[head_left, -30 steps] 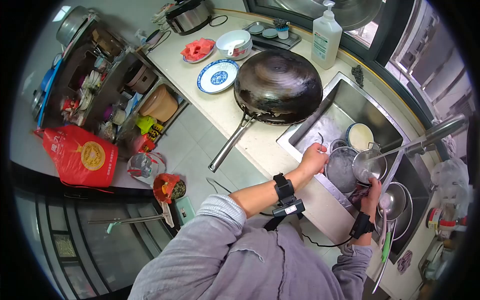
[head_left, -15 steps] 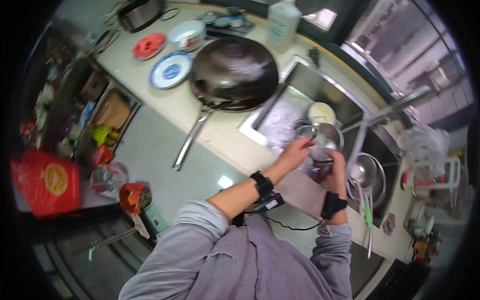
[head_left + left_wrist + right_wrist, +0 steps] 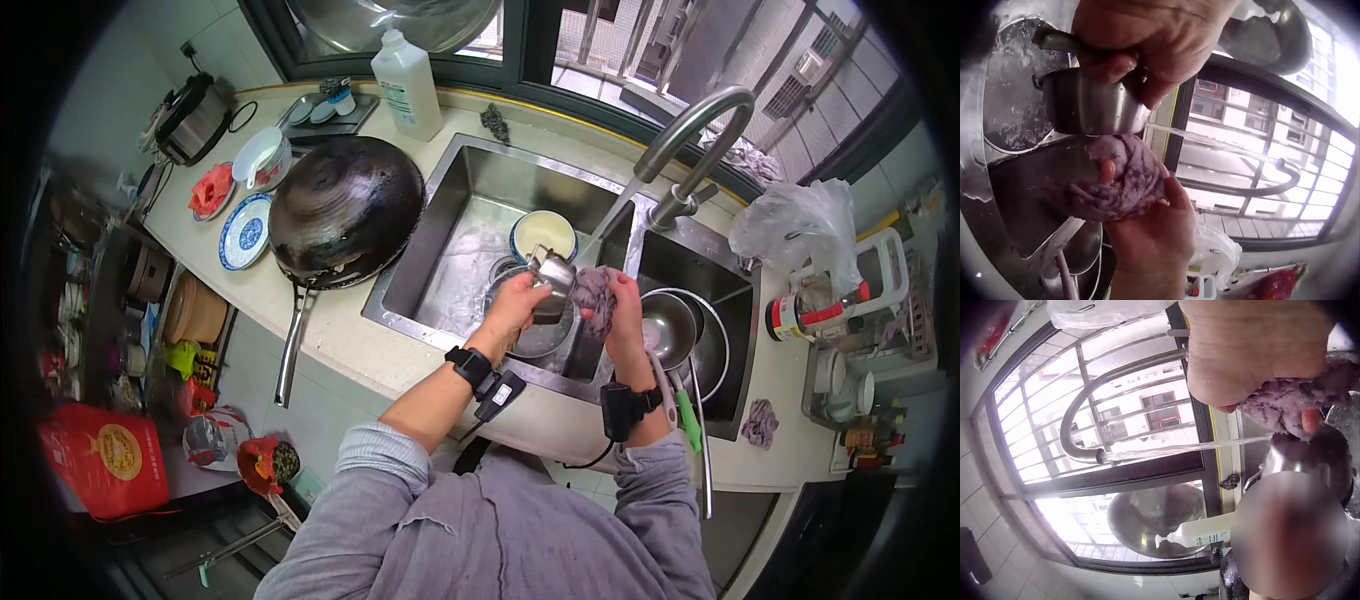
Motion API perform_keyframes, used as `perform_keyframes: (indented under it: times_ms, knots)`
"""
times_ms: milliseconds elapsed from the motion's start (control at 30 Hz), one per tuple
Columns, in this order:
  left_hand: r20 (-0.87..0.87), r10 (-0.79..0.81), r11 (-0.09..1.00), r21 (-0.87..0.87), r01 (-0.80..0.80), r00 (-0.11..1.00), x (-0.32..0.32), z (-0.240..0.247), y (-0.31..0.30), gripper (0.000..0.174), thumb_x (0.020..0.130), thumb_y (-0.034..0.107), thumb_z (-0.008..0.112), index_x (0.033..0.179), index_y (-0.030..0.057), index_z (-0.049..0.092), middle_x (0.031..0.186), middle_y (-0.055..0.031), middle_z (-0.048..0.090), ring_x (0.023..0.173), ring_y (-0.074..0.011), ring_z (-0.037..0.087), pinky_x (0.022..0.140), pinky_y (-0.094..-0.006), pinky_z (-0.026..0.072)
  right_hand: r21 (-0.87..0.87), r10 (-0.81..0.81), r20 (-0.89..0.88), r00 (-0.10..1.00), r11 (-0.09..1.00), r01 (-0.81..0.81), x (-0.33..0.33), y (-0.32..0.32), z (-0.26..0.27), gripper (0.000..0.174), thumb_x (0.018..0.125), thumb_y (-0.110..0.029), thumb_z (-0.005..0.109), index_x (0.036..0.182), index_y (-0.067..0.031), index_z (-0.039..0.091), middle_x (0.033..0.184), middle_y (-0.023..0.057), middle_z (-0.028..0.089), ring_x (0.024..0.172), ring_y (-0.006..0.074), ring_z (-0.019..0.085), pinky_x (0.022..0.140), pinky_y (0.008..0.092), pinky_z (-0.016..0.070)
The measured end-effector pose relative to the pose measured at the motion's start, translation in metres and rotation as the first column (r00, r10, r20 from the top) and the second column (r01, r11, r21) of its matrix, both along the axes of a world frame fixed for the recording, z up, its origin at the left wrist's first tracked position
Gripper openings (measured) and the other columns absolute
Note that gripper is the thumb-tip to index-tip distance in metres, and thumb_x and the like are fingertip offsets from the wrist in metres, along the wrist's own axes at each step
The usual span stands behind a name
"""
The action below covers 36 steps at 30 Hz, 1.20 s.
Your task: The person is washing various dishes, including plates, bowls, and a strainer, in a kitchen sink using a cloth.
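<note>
Metal cup newly tipped; left hand grips it; right hand clutches cloth; watermelon in head view only.

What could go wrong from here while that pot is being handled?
The metal pot in the left hand is at the running water; a wet grip could let it slip, perhaps onto the bowl in the sink.

The upturned wok has its handle jutting past the counter edge; a bump might shift it.

Kitchen with double sink, wok, faucet
</note>
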State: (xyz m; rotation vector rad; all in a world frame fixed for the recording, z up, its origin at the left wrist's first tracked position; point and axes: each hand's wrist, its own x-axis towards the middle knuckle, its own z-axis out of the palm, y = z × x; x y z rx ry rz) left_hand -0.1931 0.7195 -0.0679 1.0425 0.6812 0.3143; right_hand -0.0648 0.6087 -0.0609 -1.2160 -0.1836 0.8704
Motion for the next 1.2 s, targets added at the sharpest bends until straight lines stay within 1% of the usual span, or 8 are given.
perform_keyframes:
  times_ms: [167,233,367,500,600,800,1033,1200]
  knots:
    - [0.038,-0.022,0.978,-0.204,0.029,0.999,0.014,-0.008,-0.004,0.008,0.081,0.006,0.048,0.087,0.0084,0.052,0.069,0.0007,0.054,0.043,-0.003,0.042,0.031,-0.0157,0.0273,-0.021,-0.006,0.547,0.837,1.0,0.021,-0.026,0.01,-0.002,0.028,0.08,-0.01,0.046,0.107,-0.0023,0.045,0.103,0.0098,0.05,0.097,0.0205,0.049,0.082,0.031,0.0391]
    - [0.15,-0.031,0.96,-0.27,0.071,0.988,0.02,0.002,-0.01,0.009,0.08,0.004,0.047,0.087,0.0076,0.052,0.072,0.001,0.055,0.044,-0.0031,0.042,0.031,-0.0157,0.0277,-0.188,0.17,0.976,0.137,0.974,0.128,-0.037,0.013,-0.009,0.029,0.081,-0.012,0.047,0.109,-0.0037,0.044,0.112,0.0143,0.049,0.103,0.027,0.047,0.083,0.0324,0.038]
    - [0.028,-0.11,0.984,-0.137,0.113,0.994,0.019,0.0,-0.009,0.01,0.078,0.003,0.049,0.086,0.0075,0.053,0.067,0.0028,0.052,0.043,-0.0028,0.04,0.031,-0.0157,0.0278,-0.118,0.075,0.957,0.279,0.983,0.142,-0.014,0.019,-0.023,0.028,0.082,-0.014,0.047,0.107,-0.0036,0.046,0.116,0.0176,0.046,0.108,0.0329,0.044,0.084,0.0355,0.0372]
    - [0.046,-0.095,0.976,-0.194,0.102,0.994,0.018,0.004,-0.009,0.007,0.078,0.004,0.049,0.083,0.0077,0.051,0.067,0.0024,0.051,0.042,-0.0036,0.04,0.031,-0.016,0.0284,-0.266,0.093,0.514,0.853,0.962,0.055,-0.014,0.022,-0.009,0.029,0.081,-0.016,0.045,0.106,-0.0009,0.046,0.113,0.0183,0.048,0.109,0.0344,0.043,0.089,0.0391,0.0342]
    - [0.025,-0.041,0.985,-0.166,0.044,0.999,0.019,-0.009,-0.006,0.01,0.079,0.005,0.05,0.089,0.0063,0.052,0.068,0.0011,0.051,0.042,-0.0042,0.04,0.03,-0.0168,0.0273,-0.215,0.199,0.973,0.121,0.965,0.148,-0.039,0.014,-0.019,0.033,0.086,-0.024,0.04,0.108,-0.0003,0.045,0.112,0.0196,0.048,0.105,0.0296,0.046,0.087,0.0338,0.0348]
    - [0.049,-0.009,0.952,-0.305,0.023,0.999,0.003,-0.003,-0.013,0.006,0.082,0.009,0.049,0.088,0.0096,0.051,0.071,0.0025,0.052,0.049,-0.0034,0.042,0.032,-0.0171,0.027,-0.137,0.036,0.357,0.933,0.99,0.014,0.003,0.031,-0.054,0.035,0.087,-0.03,0.036,0.107,-0.0022,0.046,0.097,0.0093,0.054,0.088,0.0202,0.051,0.077,0.0298,0.0393]
    - [0.094,0.165,0.926,-0.358,-0.121,0.982,0.015,0.001,-0.004,0.005,0.084,0.013,0.047,0.088,0.0107,0.049,0.074,0.003,0.053,0.053,-0.0023,0.041,0.033,-0.0166,0.0239,-0.126,-0.01,0.036,0.999,0.992,0.014,-0.049,0.012,-0.055,0.036,0.086,-0.029,0.042,0.113,-0.0049,0.04,0.098,0.0029,0.047,0.086,0.0112,0.045,0.071,0.0234,0.0381]
    - [-0.124,-0.056,0.764,0.633,0.123,0.991,0.016,-0.018,-0.011,0.019,0.081,0.017,0.051,0.097,0.0066,0.054,0.076,-0.0091,0.06,0.061,-0.0243,0.057,0.055,-0.0319,0.0436,0.099,-0.138,-0.139,0.981,0.983,0.153,-0.042,0.023,-0.012,0.054,0.078,-0.023,0.06,0.119,-0.0017,0.032,0.101,0.0041,0.047,0.087,0.0114,0.048,0.068,0.0248,0.0419]
